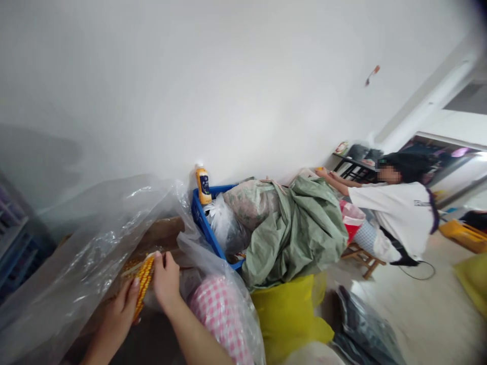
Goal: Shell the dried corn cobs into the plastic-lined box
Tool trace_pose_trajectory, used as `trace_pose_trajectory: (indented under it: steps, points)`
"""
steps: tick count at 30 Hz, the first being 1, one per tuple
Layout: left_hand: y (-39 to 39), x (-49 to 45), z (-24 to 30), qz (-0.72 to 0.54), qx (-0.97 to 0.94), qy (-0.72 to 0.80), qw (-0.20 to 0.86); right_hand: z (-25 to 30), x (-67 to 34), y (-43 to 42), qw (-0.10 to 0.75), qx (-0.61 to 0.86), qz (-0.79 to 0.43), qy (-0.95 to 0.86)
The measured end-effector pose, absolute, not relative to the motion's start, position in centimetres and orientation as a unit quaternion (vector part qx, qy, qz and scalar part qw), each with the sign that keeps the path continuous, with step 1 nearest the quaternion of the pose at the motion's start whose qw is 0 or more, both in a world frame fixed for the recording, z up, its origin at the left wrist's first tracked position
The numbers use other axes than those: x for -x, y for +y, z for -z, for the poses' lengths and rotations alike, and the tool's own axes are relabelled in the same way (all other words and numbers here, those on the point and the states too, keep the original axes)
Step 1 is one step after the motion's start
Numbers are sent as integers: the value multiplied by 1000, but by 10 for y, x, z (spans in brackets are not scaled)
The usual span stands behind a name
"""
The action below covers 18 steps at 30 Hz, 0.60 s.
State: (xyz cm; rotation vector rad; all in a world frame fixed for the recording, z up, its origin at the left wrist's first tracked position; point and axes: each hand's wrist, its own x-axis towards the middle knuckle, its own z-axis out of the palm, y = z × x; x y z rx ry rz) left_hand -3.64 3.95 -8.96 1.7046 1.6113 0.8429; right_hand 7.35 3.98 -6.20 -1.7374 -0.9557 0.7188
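Observation:
An ear of dried yellow corn [143, 285] is held up at a slant between my two hands. My left hand [124, 301] wraps around its lower side. At the upper end, my right hand [166, 278] has its fingers closed against the cob. Loose corn kernels [131, 264] lie behind and below the ear, inside a cardboard box [167, 232] lined with a large clear plastic bag [102, 258]. The palm sides of both hands are hidden.
A blue crate [207, 230] holds bags, with an orange drink bottle [203, 185] at its corner. A green sack [300, 228], pink checked cloth [220, 319] and yellow bag [285, 314] lie to the right. Another person [399, 218] sits beyond on a wooden stool [363, 258].

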Motion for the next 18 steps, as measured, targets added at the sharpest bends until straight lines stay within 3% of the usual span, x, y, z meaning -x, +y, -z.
trace_pose_trajectory:
  steps: [6,18]
  points:
    - [34,31,66,-235,-598,646,412,66,-73,43,487,726,-287,-392]
    - [36,34,79,-250,-617,657,353,79,-74,51,492,740,-256,-380]
